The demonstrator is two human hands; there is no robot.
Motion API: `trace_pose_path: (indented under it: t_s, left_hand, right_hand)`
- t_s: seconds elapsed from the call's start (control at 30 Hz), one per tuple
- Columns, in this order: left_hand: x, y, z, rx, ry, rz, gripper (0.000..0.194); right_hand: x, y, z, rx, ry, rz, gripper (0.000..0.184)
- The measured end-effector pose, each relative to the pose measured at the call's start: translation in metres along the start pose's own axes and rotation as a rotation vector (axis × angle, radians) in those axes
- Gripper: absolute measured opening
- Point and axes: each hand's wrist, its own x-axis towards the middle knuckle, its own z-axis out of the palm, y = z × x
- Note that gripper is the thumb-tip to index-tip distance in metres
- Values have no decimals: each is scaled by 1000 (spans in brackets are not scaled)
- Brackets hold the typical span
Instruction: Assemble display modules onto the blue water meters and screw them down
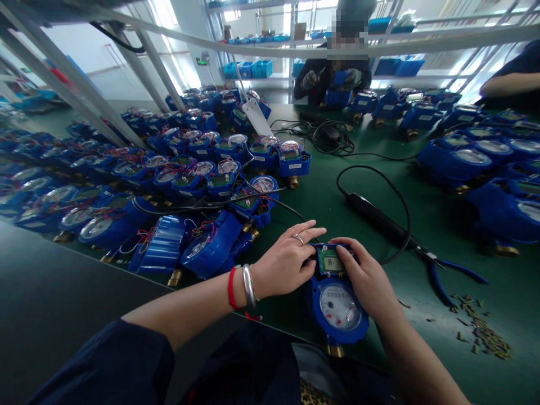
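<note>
A blue water meter (341,308) with a round clear dial and a brass fitting lies at the near edge of the green table. Its top compartment is uncovered, showing a green circuit board (324,252) with a small lit display. My left hand (291,259), wearing a ring, grips the left side of this compartment with bent fingers; some fingertips are hidden. My right hand (365,275) wraps round the right side, its thumb on the board's edge. Left of my hands, another blue meter (211,244) lies tilted with loose wires.
Rows of blue meters (185,174) with thin wires fill the left. On the right lie a black electric screwdriver (375,216) with a looped cord, blue-handled pliers (441,281) and a pile of small screws (485,332). A gloved co-worker (333,81) handles a blue meter across the table.
</note>
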Motion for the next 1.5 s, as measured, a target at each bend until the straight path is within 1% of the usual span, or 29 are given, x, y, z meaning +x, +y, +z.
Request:
trace_pose_path:
  t_s: [0.17,0.27,0.37,0.53,0.63,0.7,0.83,0.93,1.03,1.13,1.27,1.37,1.5]
  left_hand:
    - [6,9,-4,39,-83,-86,22]
    - [9,14,-2,40,-80,-145,23]
    - [11,15,-2,33,-86,-153,21]
    - [7,11,-11,51,-144,-81,21]
    - [1,10,-16,101,-176,-5,26]
    - [-3,8,-17,138,-156,55,29]
    - [-9,-1,-15,198,-68,214,27]
    - [-11,-9,-15,205,-57,301,27]
    - [-10,-14,-20,187,-76,312,27]
    - [-8,-18,-27,180,-120,316,31]
    - [-5,-21,-34,165,-157,369,32]
    - [-6,-21,-34,150,-186,379,34]
    - [-9,-17,-31,146,-214,339,36]
  right_hand:
    - [0,1,0,2,-4,-16,31]
    - [0,3,-1,9,0,-9,31]
    - [0,5,-2,14,2,-7,31]
    - [0,6,-2,33,-10,-13,31]
    - [0,5,-1,16,-7,-12,32]
    - [-1,6,-2,16,-2,-12,33]
    - [0,9,-3,33,-2,-9,33]
    - [0,9,-3,32,-1,-18,32]
    - [1,7,-4,36,-5,-13,33]
    - [0,6,-4,39,-9,-11,33]
    - [0,6,-3,28,-5,-19,32]
    - [-1,6,-3,32,-6,-9,32]
    - [0,5,-4,16,-3,1,32]
